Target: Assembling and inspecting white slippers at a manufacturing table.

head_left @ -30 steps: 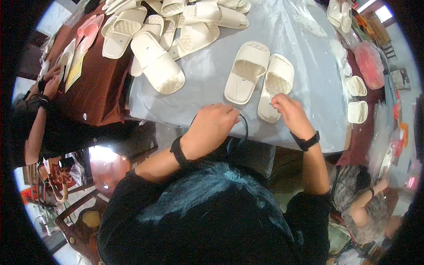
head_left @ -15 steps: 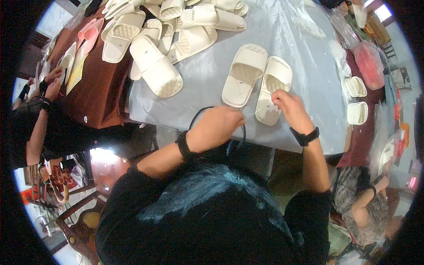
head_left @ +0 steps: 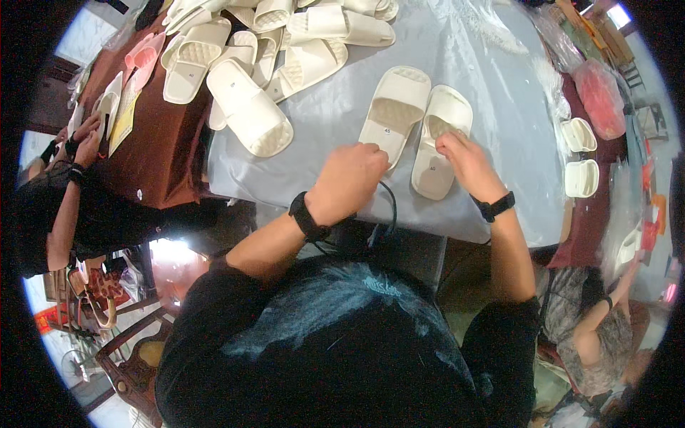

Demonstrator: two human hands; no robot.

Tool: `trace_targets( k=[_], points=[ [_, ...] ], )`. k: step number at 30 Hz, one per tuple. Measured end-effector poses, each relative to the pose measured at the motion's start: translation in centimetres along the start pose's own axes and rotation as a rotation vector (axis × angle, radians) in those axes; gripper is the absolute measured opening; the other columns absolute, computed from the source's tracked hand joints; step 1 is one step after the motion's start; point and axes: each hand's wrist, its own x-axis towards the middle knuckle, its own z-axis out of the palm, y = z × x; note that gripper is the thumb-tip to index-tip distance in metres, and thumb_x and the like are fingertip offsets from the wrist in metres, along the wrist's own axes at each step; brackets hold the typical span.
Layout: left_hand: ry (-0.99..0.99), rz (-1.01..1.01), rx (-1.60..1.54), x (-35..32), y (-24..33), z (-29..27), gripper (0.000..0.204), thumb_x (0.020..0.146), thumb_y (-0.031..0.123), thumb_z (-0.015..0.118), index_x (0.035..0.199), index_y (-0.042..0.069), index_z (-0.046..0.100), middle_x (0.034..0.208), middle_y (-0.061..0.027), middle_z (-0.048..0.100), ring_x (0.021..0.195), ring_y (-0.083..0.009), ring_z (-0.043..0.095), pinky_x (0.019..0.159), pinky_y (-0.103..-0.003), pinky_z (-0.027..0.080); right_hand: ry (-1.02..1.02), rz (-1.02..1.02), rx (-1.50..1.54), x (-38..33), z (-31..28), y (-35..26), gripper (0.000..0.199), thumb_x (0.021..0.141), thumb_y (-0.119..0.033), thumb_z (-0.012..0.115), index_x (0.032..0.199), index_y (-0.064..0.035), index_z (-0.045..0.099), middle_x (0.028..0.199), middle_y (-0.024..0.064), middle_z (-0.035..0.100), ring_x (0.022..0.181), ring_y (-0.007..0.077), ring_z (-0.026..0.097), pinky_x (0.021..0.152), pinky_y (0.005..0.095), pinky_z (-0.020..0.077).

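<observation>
Two cream slippers lie side by side on the grey table cover, soles down and open toes away from me. My left hand point(head_left: 348, 180) is closed at the heel of the left slipper point(head_left: 399, 87), covering part of it. Over the inner sole of the right slipper point(head_left: 433, 178), just below its strap, my right hand point(head_left: 469, 165) is closed with fingertips pinched together. Whatever the fingers hold is hidden or too thin to make out. Another cream slipper point(head_left: 246, 107) lies to the left, at the near edge of a slipper pile point(head_left: 314, 64).
The grey cover point(head_left: 499, 164) reaches the table's near edge. Left, a brown-covered table holds pink slippers point(head_left: 145, 53) and a yellow sheet point(head_left: 123, 132), beside a co-worker's hands point(head_left: 87, 143). White slippers point(head_left: 581, 178) and a bagged pink bundle point(head_left: 599, 100) lie right. Another person's arm point(head_left: 592, 324) shows lower right.
My left hand has moved up and slightly left, onto the left slipper's heel. My right hand has shifted a little up and left. A thin pale strand between the hands earlier no longer shows.
</observation>
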Motion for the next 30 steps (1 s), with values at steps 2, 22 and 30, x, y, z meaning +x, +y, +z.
trace_targets(
  k=[2, 22, 30],
  points=[
    [0.017, 0.006, 0.159, -0.1, 0.5, -0.6, 0.009, 0.084, 0.013, 0.058, 0.079, 0.006, 0.061, 0.076, -0.0114, 0.059, 0.075, -0.0333, 0.061, 0.064, -0.045, 0.049, -0.009, -0.036, -0.047, 0.0, 0.2, 0.5, 0.006, 0.087, 0.0, 0.053, 0.092, -0.0017, 0.05, 0.085, 0.0153, 0.053, 0.076, 0.0355, 0.053, 0.07, 0.0379, 0.0449],
    [0.053, 0.035, 0.213, 2.9, -0.5, 0.9, 0.011, 0.084, 0.014, 0.058, 0.077, 0.006, 0.06, 0.076, -0.0117, 0.061, 0.075, -0.0308, 0.063, 0.063, -0.042, 0.051, -0.01, -0.001, -0.206, 0.5, 0.3, 1.9, 0.014, 0.086, -0.002, 0.051, 0.099, -0.0023, 0.055, 0.101, 0.0143, 0.057, 0.092, 0.0343, 0.058, 0.076, 0.0392, 0.0482],
    [-0.067, 0.021, 0.408, 7.9, -1.7, 1.5, 0.01, 0.077, 0.006, 0.061, 0.086, 0.003, 0.064, 0.084, -0.0126, 0.064, 0.082, -0.0309, 0.065, 0.067, -0.039, 0.054, 0.111, -0.082, -0.367, -0.7, -1.3, 0.4, 0.033, 0.082, -0.001, 0.052, 0.113, -0.0069, 0.061, 0.119, 0.009, 0.06, 0.101, 0.0299, 0.061, 0.084, 0.0369, 0.0525]
  ],
)
